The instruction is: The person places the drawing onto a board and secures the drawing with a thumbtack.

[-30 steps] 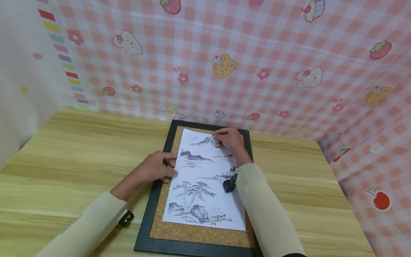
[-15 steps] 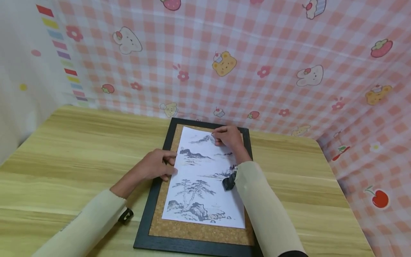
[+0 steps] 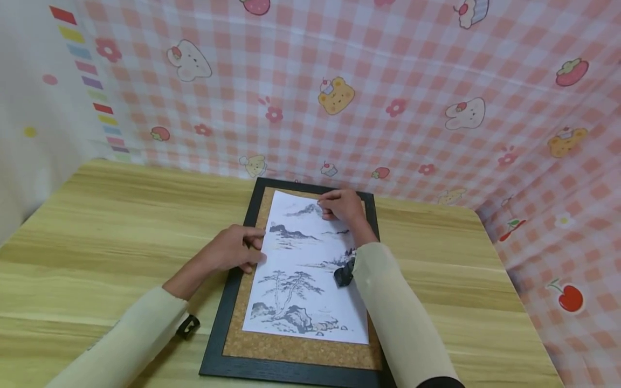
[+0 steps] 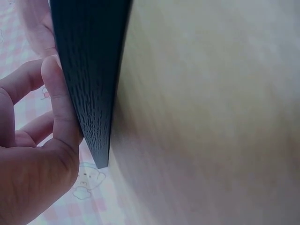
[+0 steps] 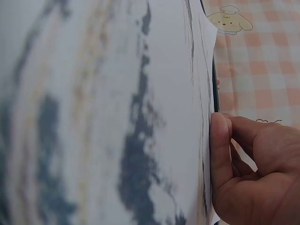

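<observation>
A white sheet of paper (image 3: 289, 258) with grey ink drawings of mountains, trees and rocks lies on a cork board (image 3: 271, 347) with a black frame (image 3: 291, 372). At the sheet's left edge, my left hand (image 3: 237, 249) rests with index finger and thumb spread, fingertips touching the paper. The same hand (image 4: 51, 122) shows beside the black frame in the left wrist view. My right hand (image 3: 343, 207) is at the top of the sheet, thumb and index finger pinched together close on the paper. Its fingertips (image 5: 220, 124) hide most of a small shiny thing.
The board lies on a light wooden table (image 3: 145, 215). Behind it hangs a pink checked cloth (image 3: 301, 140) with cartoon prints, which also runs along the right side. A black wrist camera (image 3: 344, 274) on the right sleeve sits over the sheet, another black device (image 3: 187, 326) on the left sleeve.
Both hands keep their places on the sheet. The whole view has shifted slightly. The glint at the right fingertips, plain a second ago, is now hardly visible.
</observation>
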`<state>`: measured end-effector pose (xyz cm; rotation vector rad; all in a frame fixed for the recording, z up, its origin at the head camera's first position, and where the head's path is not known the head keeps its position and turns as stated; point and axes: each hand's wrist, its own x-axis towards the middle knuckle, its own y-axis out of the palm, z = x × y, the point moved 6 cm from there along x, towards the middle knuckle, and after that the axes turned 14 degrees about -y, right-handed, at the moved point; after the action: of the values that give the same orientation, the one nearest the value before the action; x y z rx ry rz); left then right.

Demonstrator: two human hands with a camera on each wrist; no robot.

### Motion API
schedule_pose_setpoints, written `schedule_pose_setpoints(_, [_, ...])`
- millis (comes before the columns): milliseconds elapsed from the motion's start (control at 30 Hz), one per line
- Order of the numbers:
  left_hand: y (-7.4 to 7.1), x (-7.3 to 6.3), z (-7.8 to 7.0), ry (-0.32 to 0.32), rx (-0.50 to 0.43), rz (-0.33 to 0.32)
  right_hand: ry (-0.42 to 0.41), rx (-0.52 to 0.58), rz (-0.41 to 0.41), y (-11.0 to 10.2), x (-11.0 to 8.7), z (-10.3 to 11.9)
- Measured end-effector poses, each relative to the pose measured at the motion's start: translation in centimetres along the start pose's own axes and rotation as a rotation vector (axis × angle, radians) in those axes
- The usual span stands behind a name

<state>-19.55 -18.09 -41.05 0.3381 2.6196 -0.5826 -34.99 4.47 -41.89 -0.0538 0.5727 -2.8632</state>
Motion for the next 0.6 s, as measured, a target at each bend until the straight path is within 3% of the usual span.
schedule_pose_setpoints(600, [-0.01, 0.18, 0.25, 0.011, -0.028, 0.019, 0.043, -0.044, 0.002, 0.05, 0.21, -0.05])
